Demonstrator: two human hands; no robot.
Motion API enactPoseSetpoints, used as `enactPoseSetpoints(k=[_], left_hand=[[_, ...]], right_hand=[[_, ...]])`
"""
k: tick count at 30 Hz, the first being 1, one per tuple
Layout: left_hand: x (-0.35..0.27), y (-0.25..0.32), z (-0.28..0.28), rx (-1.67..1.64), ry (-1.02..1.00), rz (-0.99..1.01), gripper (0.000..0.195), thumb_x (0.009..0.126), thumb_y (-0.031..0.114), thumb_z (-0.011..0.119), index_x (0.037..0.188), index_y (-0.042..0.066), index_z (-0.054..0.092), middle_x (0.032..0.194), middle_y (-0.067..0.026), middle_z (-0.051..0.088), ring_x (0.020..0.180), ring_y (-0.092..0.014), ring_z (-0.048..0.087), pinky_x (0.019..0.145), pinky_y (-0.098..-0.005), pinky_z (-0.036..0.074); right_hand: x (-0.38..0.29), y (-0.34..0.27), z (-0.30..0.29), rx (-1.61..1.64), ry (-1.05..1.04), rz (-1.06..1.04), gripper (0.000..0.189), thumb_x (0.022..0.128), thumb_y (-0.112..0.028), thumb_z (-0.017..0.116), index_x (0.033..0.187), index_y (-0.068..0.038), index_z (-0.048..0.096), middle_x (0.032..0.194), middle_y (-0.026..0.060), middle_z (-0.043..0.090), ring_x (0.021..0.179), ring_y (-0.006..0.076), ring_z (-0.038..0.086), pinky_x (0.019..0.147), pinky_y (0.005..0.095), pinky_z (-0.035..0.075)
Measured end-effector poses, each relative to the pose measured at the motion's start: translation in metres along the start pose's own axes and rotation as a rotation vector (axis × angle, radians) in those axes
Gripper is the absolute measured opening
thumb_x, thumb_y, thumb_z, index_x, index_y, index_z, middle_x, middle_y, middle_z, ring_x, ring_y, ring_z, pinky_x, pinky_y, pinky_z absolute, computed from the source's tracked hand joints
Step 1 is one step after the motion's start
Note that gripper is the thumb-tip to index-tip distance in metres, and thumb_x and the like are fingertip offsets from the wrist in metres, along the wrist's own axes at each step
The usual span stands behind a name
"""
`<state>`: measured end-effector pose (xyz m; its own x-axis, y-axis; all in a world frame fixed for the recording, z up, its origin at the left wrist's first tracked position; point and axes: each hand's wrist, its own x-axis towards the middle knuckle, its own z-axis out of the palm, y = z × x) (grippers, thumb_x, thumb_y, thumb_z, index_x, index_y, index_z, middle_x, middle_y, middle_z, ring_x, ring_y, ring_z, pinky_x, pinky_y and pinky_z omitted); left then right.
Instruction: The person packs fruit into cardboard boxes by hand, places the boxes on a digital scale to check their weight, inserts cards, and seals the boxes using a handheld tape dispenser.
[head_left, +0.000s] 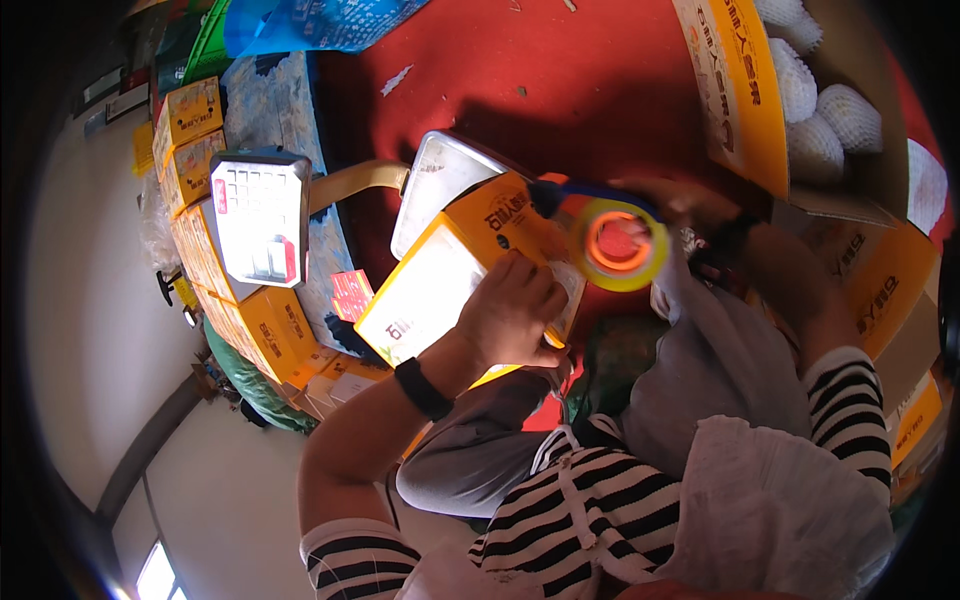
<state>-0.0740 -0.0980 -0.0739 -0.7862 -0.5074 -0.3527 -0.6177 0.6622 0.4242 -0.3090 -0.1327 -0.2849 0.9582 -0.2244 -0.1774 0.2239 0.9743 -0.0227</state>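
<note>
An orange and white printed carton (435, 289) stands tilted in front of me, beside the metal platform of a weighing scale (442, 176). On its near upper edge rests my left hand (517, 307), fingers curled against the cardboard. A tape dispenser with a roll of yellowish tape (619, 244) is at the carton's right end. My right hand (675, 202) is at the dispenser, blurred and partly in shadow; its fingers seem to be around it, some showing through the roll's core.
The scale's keypad display (260, 217) stands left on a bronze-coloured post. Stacked cartons (281, 330) line the far left. At right, an open carton (739, 90) holds fruit-sized items in white foam nets (847, 116). Blue plastic (322, 26) lies at the top on the red floor covering (480, 75).
</note>
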Motion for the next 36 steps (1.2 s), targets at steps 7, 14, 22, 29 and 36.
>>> enactPoseSetpoints(k=[7, 14, 22, 29, 36], left_hand=[[0.014, -0.039, -0.005, 0.151, 0.144, -0.325, 0.041, 0.058, 0.047, 0.067, 0.079, 0.011, 0.065, 0.077, -0.0074, 0.059, 0.067, -0.027, 0.057, 0.066, -0.0353, 0.048], [-0.242, -0.118, 0.088, -1.494, 0.727, -1.547, 0.071, 0.086, 0.062, 0.030, 0.128, 0.005, 0.040, 0.122, -0.0160, 0.049, 0.100, -0.032, 0.057, 0.085, -0.0433, 0.049], [-0.146, 0.093, 0.121, 0.219, 0.715, -1.037, 0.077, 0.075, 0.036, 0.066, 0.129, -0.006, 0.031, 0.129, -0.0272, 0.037, 0.119, -0.046, 0.033, 0.099, -0.0555, 0.026], [-0.040, 0.021, 0.046, 0.129, 0.455, -0.941, 0.080, 0.068, 0.040, 0.064, 0.137, 0.017, 0.033, 0.138, -0.0148, 0.032, 0.132, -0.039, 0.017, 0.098, -0.0620, 0.016], [-0.021, -0.103, 0.009, 0.088, 0.748, -1.458, 0.063, 0.073, 0.042, 0.058, 0.127, 0.016, 0.041, 0.130, -0.0105, 0.041, 0.126, -0.029, 0.031, 0.096, -0.0626, 0.021]], right_hand=[[-0.036, 0.009, -0.005, 0.004, -0.043, 0.395, 0.049, 0.093, -0.043, 0.036, 0.078, -0.002, 0.057, 0.065, 0.0105, 0.058, 0.058, 0.0205, 0.056, 0.062, 0.0341, 0.047], [-0.048, 0.006, 0.035, -0.011, 0.291, 0.418, 0.052, 0.092, -0.047, 0.038, 0.081, -0.001, 0.060, 0.064, 0.0095, 0.060, 0.057, 0.0194, 0.059, 0.062, 0.0306, 0.050], [-0.006, 0.025, 0.005, -0.414, 0.082, 0.647, 0.056, 0.093, -0.047, 0.036, 0.088, 0.002, 0.062, 0.068, 0.0102, 0.065, 0.060, 0.0158, 0.063, 0.063, 0.0262, 0.053], [-0.015, 0.018, 0.019, -0.295, 0.207, 0.532, 0.052, 0.090, -0.048, 0.043, 0.101, 0.001, 0.057, 0.066, 0.0100, 0.063, 0.058, 0.0159, 0.062, 0.059, 0.0233, 0.052], [0.043, 0.031, 0.024, -0.694, -0.066, 0.820, 0.045, 0.092, -0.045, 0.043, 0.098, -0.003, 0.056, 0.084, 0.0028, 0.062, 0.068, 0.0118, 0.059, 0.065, 0.0256, 0.049]])
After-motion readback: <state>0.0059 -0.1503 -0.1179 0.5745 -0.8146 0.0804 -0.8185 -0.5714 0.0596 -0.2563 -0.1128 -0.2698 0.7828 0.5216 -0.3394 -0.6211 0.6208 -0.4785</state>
